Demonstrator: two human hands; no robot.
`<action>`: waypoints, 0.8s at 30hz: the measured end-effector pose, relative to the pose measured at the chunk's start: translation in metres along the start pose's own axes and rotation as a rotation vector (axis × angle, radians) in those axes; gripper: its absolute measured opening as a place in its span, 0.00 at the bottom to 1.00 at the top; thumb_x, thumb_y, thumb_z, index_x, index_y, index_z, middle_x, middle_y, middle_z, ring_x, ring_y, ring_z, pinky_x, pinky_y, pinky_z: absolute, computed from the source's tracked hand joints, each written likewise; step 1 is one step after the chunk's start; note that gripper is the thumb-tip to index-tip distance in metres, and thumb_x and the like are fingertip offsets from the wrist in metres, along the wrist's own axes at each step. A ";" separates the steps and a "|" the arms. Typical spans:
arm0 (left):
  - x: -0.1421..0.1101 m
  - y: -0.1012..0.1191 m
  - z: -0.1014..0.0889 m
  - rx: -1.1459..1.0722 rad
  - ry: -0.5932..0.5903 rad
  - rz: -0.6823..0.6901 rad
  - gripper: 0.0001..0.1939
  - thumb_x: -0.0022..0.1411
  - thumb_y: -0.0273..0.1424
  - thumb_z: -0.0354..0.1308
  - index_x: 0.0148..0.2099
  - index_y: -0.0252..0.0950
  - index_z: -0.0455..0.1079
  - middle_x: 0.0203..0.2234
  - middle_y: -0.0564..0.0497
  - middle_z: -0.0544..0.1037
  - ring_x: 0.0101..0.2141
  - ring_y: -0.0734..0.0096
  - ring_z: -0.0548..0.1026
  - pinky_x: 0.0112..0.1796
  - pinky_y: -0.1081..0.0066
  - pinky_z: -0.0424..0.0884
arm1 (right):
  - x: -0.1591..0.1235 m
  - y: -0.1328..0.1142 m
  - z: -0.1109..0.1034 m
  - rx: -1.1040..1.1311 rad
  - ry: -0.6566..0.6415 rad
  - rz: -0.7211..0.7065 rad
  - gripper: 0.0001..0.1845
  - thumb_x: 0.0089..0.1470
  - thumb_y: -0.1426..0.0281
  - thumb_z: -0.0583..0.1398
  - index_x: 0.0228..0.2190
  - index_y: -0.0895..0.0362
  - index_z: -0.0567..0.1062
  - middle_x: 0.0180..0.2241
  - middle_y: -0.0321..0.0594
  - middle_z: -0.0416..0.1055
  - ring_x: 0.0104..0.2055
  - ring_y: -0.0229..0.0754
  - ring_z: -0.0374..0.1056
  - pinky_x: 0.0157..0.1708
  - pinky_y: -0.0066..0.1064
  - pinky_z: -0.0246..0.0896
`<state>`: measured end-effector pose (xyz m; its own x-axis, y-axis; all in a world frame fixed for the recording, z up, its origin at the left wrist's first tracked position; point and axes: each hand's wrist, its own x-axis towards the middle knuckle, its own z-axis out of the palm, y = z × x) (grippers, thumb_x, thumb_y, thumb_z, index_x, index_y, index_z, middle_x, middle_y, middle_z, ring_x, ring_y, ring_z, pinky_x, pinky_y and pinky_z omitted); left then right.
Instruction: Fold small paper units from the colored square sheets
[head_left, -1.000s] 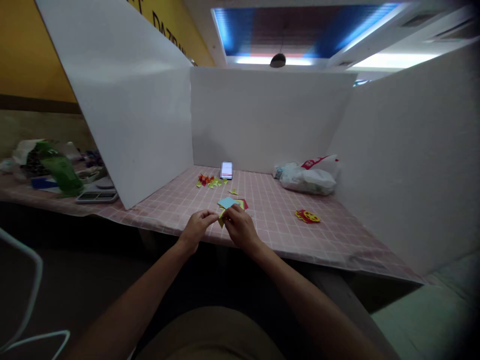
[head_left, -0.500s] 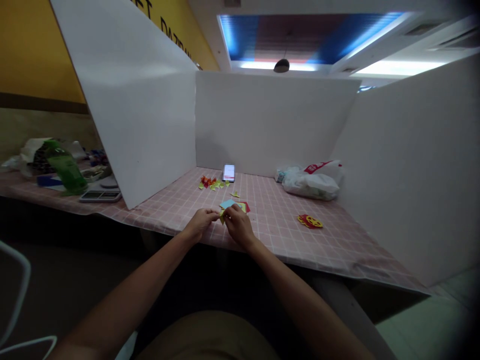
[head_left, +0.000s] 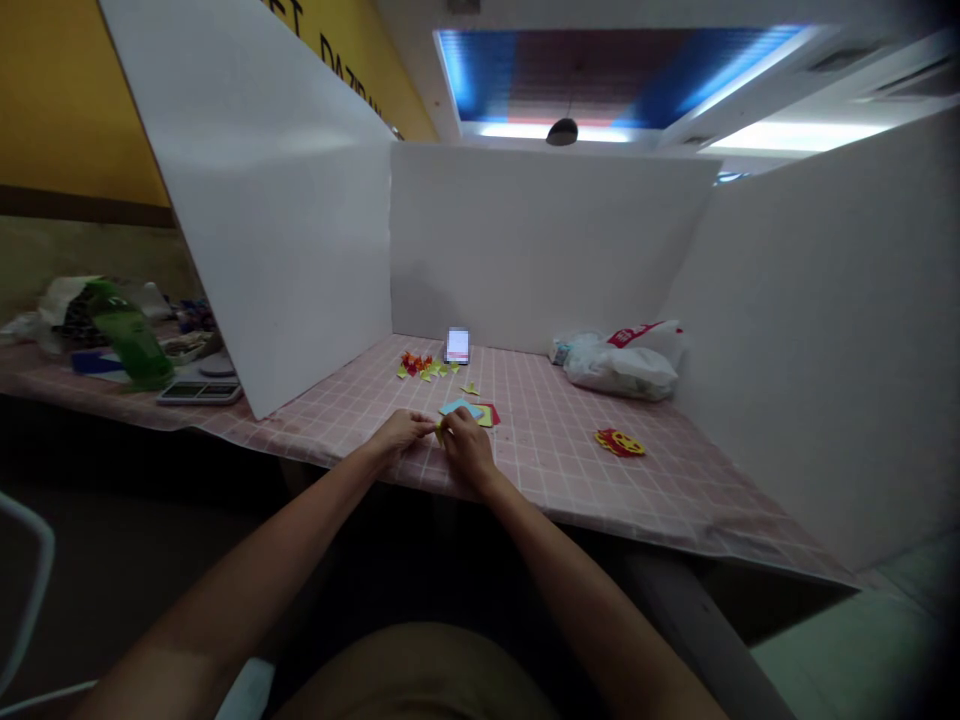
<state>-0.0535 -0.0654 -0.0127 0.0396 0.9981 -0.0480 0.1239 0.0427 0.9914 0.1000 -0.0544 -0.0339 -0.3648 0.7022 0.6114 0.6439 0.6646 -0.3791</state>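
Near the table's front edge, my left hand [head_left: 403,431] and my right hand [head_left: 466,445] meet over a small piece of yellow paper [head_left: 440,432]. Fingers of both hands are closed on it and cover most of it. Just beyond my right hand lie blue paper [head_left: 459,407], a yellow sheet [head_left: 485,415] and a red sheet [head_left: 494,413], overlapping. A small yellow folded paper piece [head_left: 470,389] sits farther back. Beyond it is a cluster of yellow folded pieces [head_left: 427,376] beside red-orange ones [head_left: 415,363].
A phone [head_left: 457,345] stands upright near the back panel. White plastic bags [head_left: 622,370] lie at the back right, with red and yellow cut-out shapes [head_left: 621,443] in front. White panels enclose three sides. Outside the left panel are a green bottle [head_left: 131,340] and a scale [head_left: 199,391].
My right hand has shifted slightly left and lower, uncovering more of the stacked sheets. The yellow paper between my hands shows less and no longer hangs down as a point.
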 end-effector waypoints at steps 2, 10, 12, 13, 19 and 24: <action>0.003 -0.002 -0.002 0.013 -0.015 -0.004 0.09 0.48 0.34 0.63 0.26 0.34 0.70 0.16 0.57 0.66 0.19 0.77 0.57 0.23 0.72 0.49 | 0.001 0.002 0.000 0.011 0.001 0.004 0.08 0.61 0.75 0.54 0.32 0.57 0.72 0.37 0.43 0.69 0.37 0.42 0.65 0.35 0.30 0.56; 0.009 -0.003 -0.009 0.022 -0.094 -0.003 0.07 0.50 0.31 0.62 0.25 0.34 0.68 0.15 0.58 0.64 0.18 0.79 0.55 0.22 0.73 0.48 | 0.002 0.008 0.003 0.079 0.003 0.012 0.07 0.57 0.77 0.56 0.30 0.56 0.72 0.36 0.41 0.70 0.38 0.42 0.65 0.38 0.30 0.57; 0.010 -0.004 -0.010 0.019 -0.100 0.001 0.07 0.51 0.31 0.62 0.25 0.34 0.68 0.15 0.58 0.63 0.18 0.79 0.56 0.22 0.73 0.49 | 0.003 0.009 0.003 0.099 -0.001 0.018 0.07 0.56 0.78 0.56 0.30 0.57 0.72 0.36 0.41 0.70 0.37 0.41 0.65 0.38 0.30 0.58; 0.010 -0.004 -0.011 0.016 -0.096 0.005 0.07 0.51 0.31 0.62 0.26 0.34 0.69 0.15 0.58 0.63 0.18 0.79 0.56 0.22 0.73 0.50 | 0.003 0.010 0.003 0.108 -0.002 0.022 0.07 0.56 0.78 0.56 0.29 0.57 0.72 0.35 0.41 0.70 0.37 0.41 0.65 0.38 0.30 0.58; 0.006 -0.010 -0.011 -0.008 -0.002 0.075 0.09 0.52 0.33 0.62 0.35 0.34 0.70 0.22 0.56 0.69 0.21 0.78 0.63 0.25 0.74 0.58 | 0.005 0.013 0.002 0.154 0.016 0.079 0.07 0.54 0.79 0.56 0.28 0.58 0.73 0.33 0.41 0.71 0.37 0.42 0.66 0.38 0.31 0.58; 0.001 -0.011 -0.004 0.031 0.014 0.138 0.12 0.50 0.33 0.63 0.36 0.33 0.70 0.27 0.54 0.73 0.23 0.78 0.66 0.27 0.74 0.62 | 0.007 0.014 0.002 0.186 0.016 0.110 0.07 0.53 0.78 0.57 0.27 0.58 0.73 0.31 0.40 0.71 0.36 0.41 0.66 0.38 0.31 0.58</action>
<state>-0.0583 -0.0648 -0.0231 0.0449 0.9949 0.0901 0.1484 -0.0958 0.9843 0.1056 -0.0399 -0.0363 -0.2875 0.7701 0.5695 0.5436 0.6207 -0.5649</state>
